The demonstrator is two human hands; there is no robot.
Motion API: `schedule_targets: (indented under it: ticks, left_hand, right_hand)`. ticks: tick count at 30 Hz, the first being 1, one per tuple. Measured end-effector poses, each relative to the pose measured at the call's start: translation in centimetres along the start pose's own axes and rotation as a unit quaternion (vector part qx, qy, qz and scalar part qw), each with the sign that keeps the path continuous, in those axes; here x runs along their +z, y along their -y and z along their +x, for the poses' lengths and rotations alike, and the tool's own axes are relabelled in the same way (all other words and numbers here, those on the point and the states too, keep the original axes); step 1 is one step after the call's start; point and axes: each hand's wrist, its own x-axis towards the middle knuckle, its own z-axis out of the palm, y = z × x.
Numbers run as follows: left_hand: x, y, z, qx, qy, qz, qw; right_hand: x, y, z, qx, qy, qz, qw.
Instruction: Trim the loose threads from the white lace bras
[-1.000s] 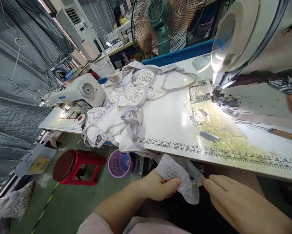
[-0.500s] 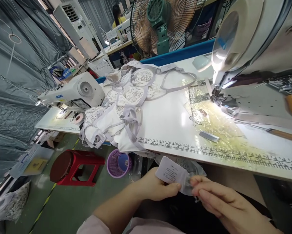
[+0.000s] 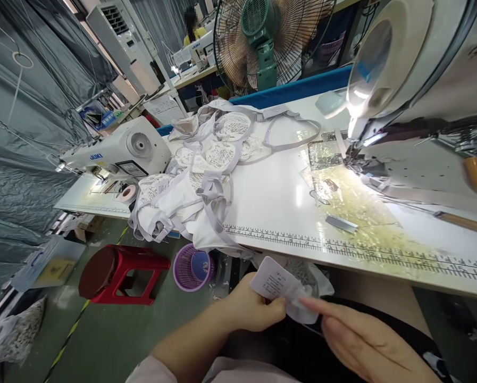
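Note:
In my left hand (image 3: 258, 308), closed with the thumb on top, is a white bra piece (image 3: 276, 282) with rounded corners and small printed text. Sheer white fabric and lace hang from it below the table edge, partly hidden by the hands. My right hand (image 3: 366, 335) is to its right, index finger stretched out and its tip at the sheer fabric; the other fingers are partly hidden and slightly blurred. Several white lace bras with grey straps (image 3: 214, 159) lie heaped on the white table (image 3: 270, 191), beyond my left hand.
A lit sewing machine (image 3: 401, 80) stands at the right, a small metal piece (image 3: 341, 223) left of it. At the left are another sewing machine (image 3: 122, 151), a red stool (image 3: 138, 274) and a purple basket (image 3: 182, 271). Behind the table stands a fan (image 3: 262, 42).
My right hand has loosened its pinch near the fabric's edge, and its index finger now stretches out to the left. My left hand and the bra piece have shifted slightly left.

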Motion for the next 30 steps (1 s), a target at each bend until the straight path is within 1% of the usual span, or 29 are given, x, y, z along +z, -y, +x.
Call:
schedule_targets:
  ticks: [1, 2, 4, 5, 6, 7, 8, 9, 12, 13, 14, 16, 18, 19, 20, 21, 22, 23, 24, 25, 26, 27, 28, 30]
  left_hand:
    - [0.1, 0.0, 0.0, -0.012, 0.005, -0.010, 1.000]
    - [0.2, -0.1, -0.1, -0.026, 0.011, -0.022, 0.999]
    - [0.3, -0.2, -0.1, -0.057, 0.016, -0.046, 0.997]
    - [0.3, -0.2, -0.1, -0.066, 0.015, -0.055, 0.996]
    - [0.3, -0.3, 0.0, -0.067, 0.009, -0.063, 0.996]
    - [0.4, -0.4, 0.0, -0.060, 0.001, -0.069, 0.996]
    - [0.5, -0.4, 0.1, -0.048, -0.006, -0.073, 0.996]
    - [0.6, -0.4, 0.2, -0.034, -0.010, -0.077, 0.996]
    - [1.3, -0.4, 0.5, -0.017, -0.005, -0.096, 0.995]
    - [1.5, -0.4, 0.5, -0.018, -0.006, -0.107, 0.994]
    - [1.7, -0.4, 0.5, -0.019, -0.012, -0.120, 0.993]
    - [2.0, -0.6, 0.4, -0.014, -0.024, -0.139, 0.990]
    - [2.2, -0.8, 0.2, -0.013, -0.033, -0.139, 0.990]
    - [2.2, -0.9, 0.0, -0.016, -0.034, -0.133, 0.990]
    - [2.3, -1.0, -0.1, -0.021, -0.034, -0.125, 0.991]
    - [2.4, -1.0, -0.2, -0.027, -0.037, -0.119, 0.992]
    - [2.4, -1.0, -0.2, -0.036, -0.041, -0.114, 0.992]
    - [2.4, -0.9, -0.2, -0.044, -0.044, -0.110, 0.992]
    - [2.4, -0.8, -0.1, -0.054, -0.050, -0.108, 0.991]
    - [2.4, -0.6, 0.0, -0.065, -0.056, -0.106, 0.991]
    - [2.3, -0.4, 0.1, -0.078, -0.062, -0.106, 0.989]
    - [2.1, -0.3, 0.2, -0.090, -0.065, -0.108, 0.988]
    - [1.9, -0.2, 0.3, -0.097, -0.067, -0.111, 0.987]
    - [1.5, -0.1, 0.5, -0.093, -0.062, -0.116, 0.987]
  right_hand:
    - [-0.3, -0.2, 0.5, -0.071, -0.032, -0.083, 0.994]
    - [-0.7, -0.3, 1.1, -0.141, -0.057, -0.175, 0.973]
    - [-1.3, -0.2, 2.1, -0.257, -0.084, -0.339, 0.901]
    - [-1.5, 0.1, 2.4, -0.293, -0.084, -0.397, 0.866]
    - [-1.6, 0.4, 2.6, -0.316, -0.081, -0.436, 0.839]
    - [-1.5, 0.8, 2.6, -0.326, -0.075, -0.459, 0.823]
    - [-1.3, 1.2, 2.5, -0.327, -0.069, -0.469, 0.817]
    - [-1.1, 1.5, 2.5, -0.322, -0.071, -0.467, 0.820]
    - [-0.3, 1.6, 2.5, -0.289, -0.125, -0.430, 0.846]
    - [-0.1, 1.4, 2.7, -0.286, -0.141, -0.421, 0.849]
    - [0.0, 1.2, 2.9, -0.291, -0.152, -0.420, 0.846]
    - [0.2, 0.7, 3.4, -0.313, -0.179, -0.439, 0.823]
    - [0.1, 0.6, 3.7, -0.315, -0.239, -0.452, 0.799]
    - [0.0, 0.8, 3.8, -0.298, -0.278, -0.442, 0.799]
    - [-0.1, 1.0, 3.8, -0.265, -0.311, -0.416, 0.812]
    - [-0.3, 1.2, 3.8, -0.224, -0.326, -0.368, 0.842]
    - [-0.5, 1.4, 3.6, -0.181, -0.320, -0.301, 0.880]
    - [-0.8, 1.7, 3.5, -0.139, -0.293, -0.222, 0.919]
    - [-1.2, 1.8, 3.2, -0.102, -0.255, -0.146, 0.950]
    - [-1.6, 1.9, 3.0, -0.075, -0.214, -0.084, 0.970]
    - [-2.0, 1.9, 2.6, -0.063, -0.180, -0.043, 0.981]
    - [-2.3, 1.8, 2.3, -0.057, -0.154, -0.032, 0.986]
    - [-2.5, 1.7, 1.9, -0.050, -0.133, -0.050, 0.989]
    - [-2.6, 1.3, 1.2, -0.029, -0.084, -0.147, 0.985]
